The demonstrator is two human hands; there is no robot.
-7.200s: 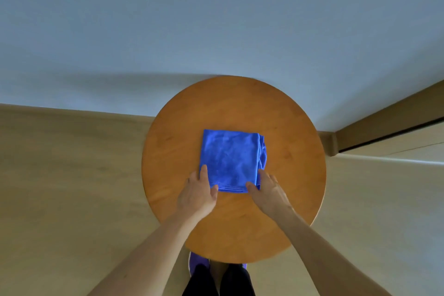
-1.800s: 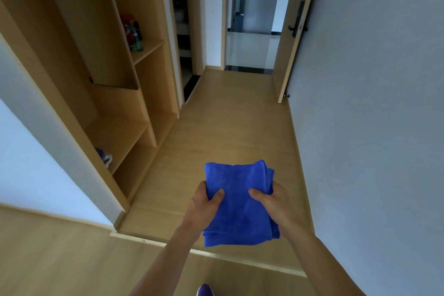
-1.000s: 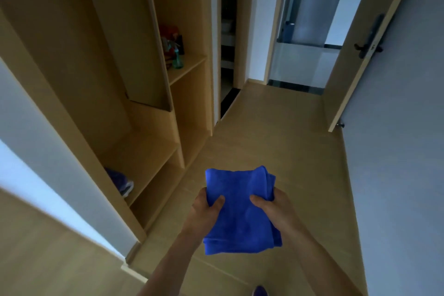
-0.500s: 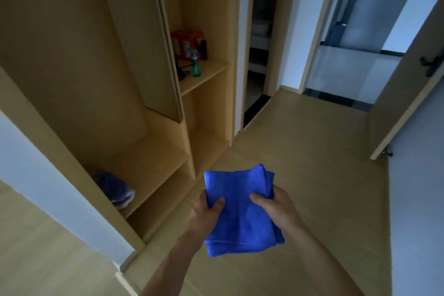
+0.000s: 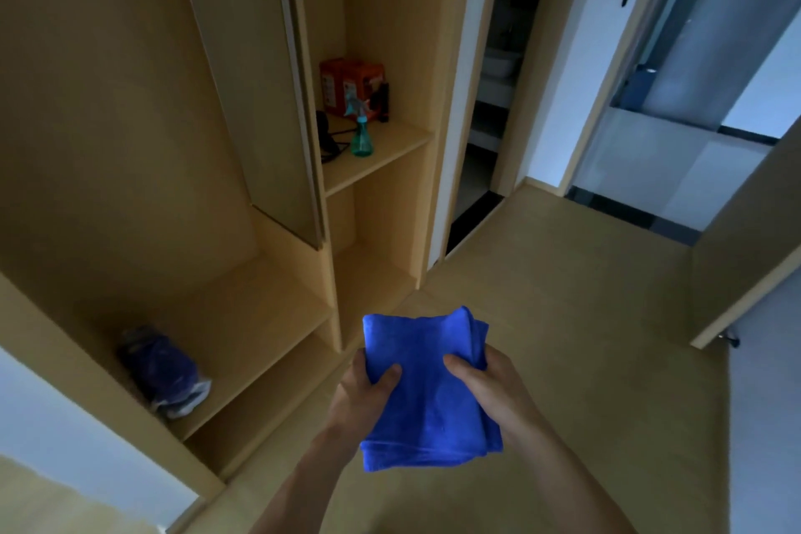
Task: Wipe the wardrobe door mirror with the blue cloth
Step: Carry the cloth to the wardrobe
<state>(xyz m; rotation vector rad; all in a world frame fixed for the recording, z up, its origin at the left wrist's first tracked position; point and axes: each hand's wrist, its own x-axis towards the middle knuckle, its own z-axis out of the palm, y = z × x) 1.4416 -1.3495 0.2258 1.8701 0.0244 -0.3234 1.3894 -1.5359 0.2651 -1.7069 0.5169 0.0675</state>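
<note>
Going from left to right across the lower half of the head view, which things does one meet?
Dark blue bundle on the wardrobe shelf → left hand → blue cloth → right hand → open wooden door.

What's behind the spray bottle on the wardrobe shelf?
An orange box stands behind the spray bottle, a slim black item beside it. The door panel hides the shelf's left part.
</note>
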